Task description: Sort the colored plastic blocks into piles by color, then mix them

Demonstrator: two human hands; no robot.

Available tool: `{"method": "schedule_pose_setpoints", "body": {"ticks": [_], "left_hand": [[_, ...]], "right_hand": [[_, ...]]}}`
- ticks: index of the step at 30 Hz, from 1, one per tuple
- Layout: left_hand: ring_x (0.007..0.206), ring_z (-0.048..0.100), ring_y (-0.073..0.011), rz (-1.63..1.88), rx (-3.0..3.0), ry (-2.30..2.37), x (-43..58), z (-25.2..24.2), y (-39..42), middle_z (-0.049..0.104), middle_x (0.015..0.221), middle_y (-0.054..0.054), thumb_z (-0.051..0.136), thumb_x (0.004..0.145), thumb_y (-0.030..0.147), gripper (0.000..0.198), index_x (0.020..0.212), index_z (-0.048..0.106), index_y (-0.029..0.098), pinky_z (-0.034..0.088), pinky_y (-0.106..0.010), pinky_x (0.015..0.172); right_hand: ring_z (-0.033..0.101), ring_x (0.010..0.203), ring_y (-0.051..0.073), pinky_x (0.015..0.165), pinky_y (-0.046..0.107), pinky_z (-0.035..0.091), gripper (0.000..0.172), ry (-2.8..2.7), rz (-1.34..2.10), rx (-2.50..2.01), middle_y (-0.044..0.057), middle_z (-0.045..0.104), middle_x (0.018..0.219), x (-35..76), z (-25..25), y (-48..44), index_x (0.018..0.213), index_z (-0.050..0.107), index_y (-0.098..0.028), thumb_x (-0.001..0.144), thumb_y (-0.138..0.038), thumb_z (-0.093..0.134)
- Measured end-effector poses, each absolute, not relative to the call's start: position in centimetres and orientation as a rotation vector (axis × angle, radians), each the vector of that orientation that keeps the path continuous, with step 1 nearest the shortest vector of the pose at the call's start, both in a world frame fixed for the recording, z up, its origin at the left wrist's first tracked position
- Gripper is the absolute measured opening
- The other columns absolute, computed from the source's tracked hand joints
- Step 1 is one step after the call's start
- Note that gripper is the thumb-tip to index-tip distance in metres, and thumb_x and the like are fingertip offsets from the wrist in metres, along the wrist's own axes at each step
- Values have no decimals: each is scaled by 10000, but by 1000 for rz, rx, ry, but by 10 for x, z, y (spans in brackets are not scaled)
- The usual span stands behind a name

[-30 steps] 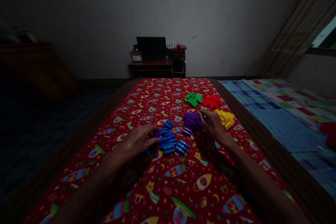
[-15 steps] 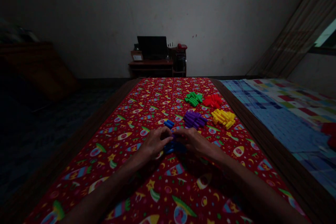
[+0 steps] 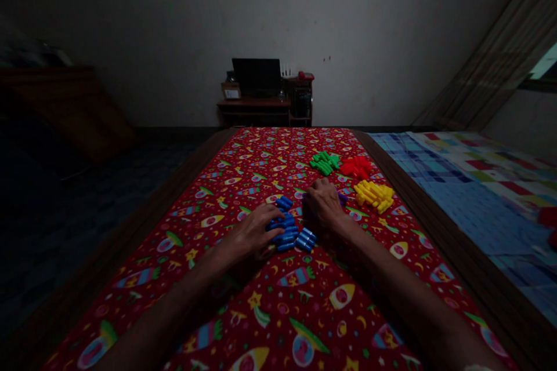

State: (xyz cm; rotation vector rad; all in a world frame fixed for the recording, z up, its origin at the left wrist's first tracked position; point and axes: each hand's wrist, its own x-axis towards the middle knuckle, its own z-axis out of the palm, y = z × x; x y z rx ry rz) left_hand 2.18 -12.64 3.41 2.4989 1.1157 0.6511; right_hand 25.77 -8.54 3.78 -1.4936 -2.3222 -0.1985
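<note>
My left hand [image 3: 260, 228] rests at the left side of a group of small blue plastic cylinders [image 3: 287, 231], thumb and fingers spread and touching some of them. A few more blue cylinders lie just beyond the group and a few to its right. My right hand [image 3: 324, 202] is over the pile of purple pieces [image 3: 343, 199], hiding most of it. Its fingers curl downward; whatever is between them is out of sight.
Piles of green pieces [image 3: 324, 163], red pieces [image 3: 355, 167] and yellow pieces [image 3: 374, 195] lie farther back and to the right on the red patterned cloth [image 3: 243, 319]. A desk with a monitor [image 3: 256, 76] stands by the wall. A bed [image 3: 452, 197] is at the right.
My right hand has moved away from the left, forward and right onto the purple pile. The blue group is now uncovered. My left hand stays beside it, its fingers spread over the blue pieces.
</note>
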Motion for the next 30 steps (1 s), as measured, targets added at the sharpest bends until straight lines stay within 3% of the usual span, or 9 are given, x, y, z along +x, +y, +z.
{"method": "schedule_pose_setpoints", "body": {"ticks": [6,11,15,18,23,27,30], "left_hand": [[1098,562,-219,565,2655,928,34,34,-140,632,1149,-82,597,882,362,268,1105,623,215,459,-369,969],[1099,570,-221,591,2647,1040,20,52,-125,652,1129,-81,548,889,335,249,1081,651,215,462,-360,964],[1076,598,-238,568,2524,1342,-16,67,-106,668,1129,-72,514,871,405,324,1093,660,220,463,-367,959],[1059,618,-253,393,2401,1461,-43,62,-107,666,1156,-76,548,823,482,426,1143,643,217,478,-350,927],[1002,640,-270,179,2310,1541,-54,33,-133,642,1153,-69,712,662,443,615,1239,592,269,518,-316,804],[1050,616,-263,328,2317,1482,-47,23,-140,645,1154,-56,648,723,361,527,1239,589,268,500,-326,862],[1005,632,-256,387,2308,1467,-50,22,-130,667,1121,-64,617,741,381,467,1186,619,238,500,-336,862]], "right_hand": [[533,777,179,688,271,360,175,-2368,12,-1274,91,646,864,267,39,-113,947,696,-165,905,-166,526],[543,687,138,620,239,338,176,-2463,207,-1165,54,647,789,277,37,-153,967,694,-175,919,-187,526],[568,809,174,687,262,392,231,-2489,188,-1166,76,650,892,284,29,-166,1119,653,-199,925,-263,545],[566,934,210,762,309,443,424,-2508,217,-1074,102,628,1061,287,12,-166,1297,533,-226,894,-337,602],[531,1098,243,903,406,468,508,-2413,292,-877,137,562,1233,268,-13,-160,1385,400,-229,907,-253,569],[491,1166,250,953,429,452,545,-2393,309,-794,146,544,1262,249,-15,-151,1414,334,-210,917,-267,549],[520,1116,237,921,403,461,441,-2379,273,-793,135,573,1215,242,-6,-146,1354,407,-202,939,-302,515]]}}
